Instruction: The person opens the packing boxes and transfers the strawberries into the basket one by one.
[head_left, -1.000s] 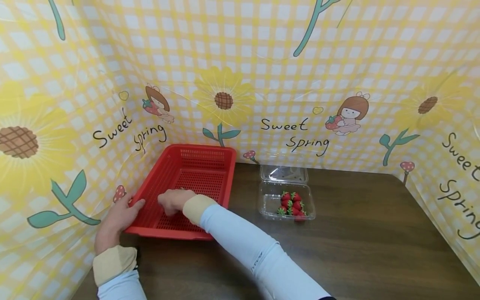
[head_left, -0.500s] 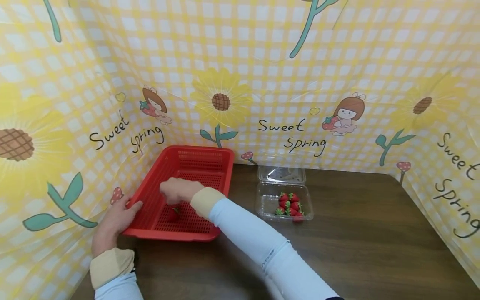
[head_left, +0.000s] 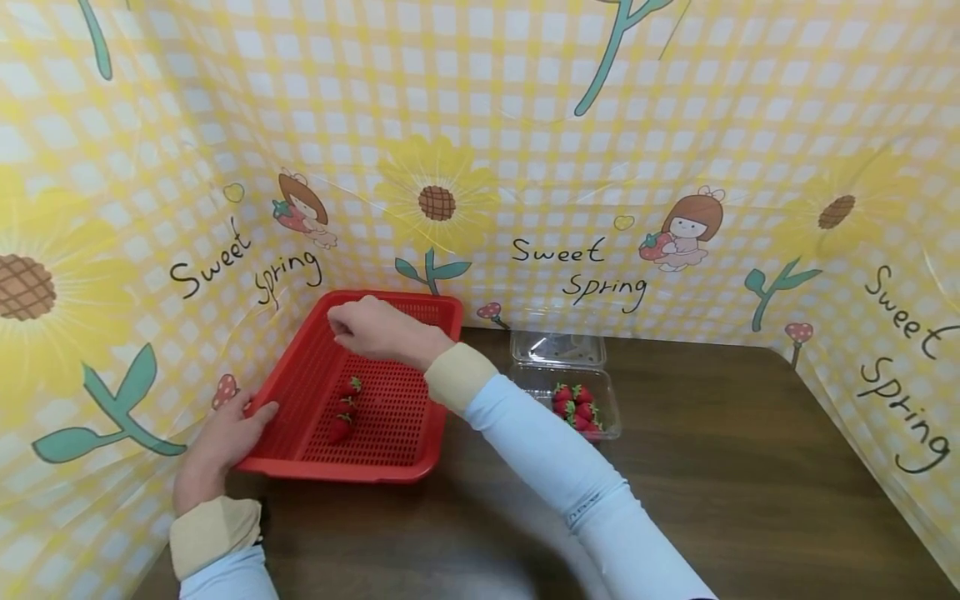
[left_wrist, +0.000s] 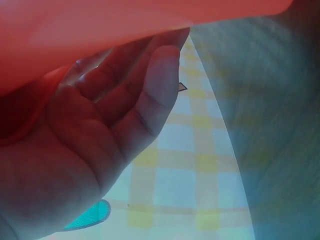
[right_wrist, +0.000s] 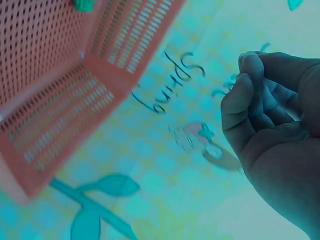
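A checked yellow-and-white cloth printed with sunflowers stands behind a dark wooden table. Seen from the head view, the red basket sits on the table at about 8 o'clock from centre, its walls slotted. The light blue sleeve of the right arm reaches in from 5 o'clock and passes in front of part of the clear box, which lies at 3 o'clock from the basket, its lid open at 12 o'clock. The left hand grips the basket's rim at 8 o'clock, thumb over the edge and fingers outside. The right hand hangs above the basket's 12 o'clock end, fingers curled, thumb and fingertips pressed together. Three strawberries lie in a row on the basket floor toward 9 o'clock; a strawberry cluster fills the box's 4 o'clock part.
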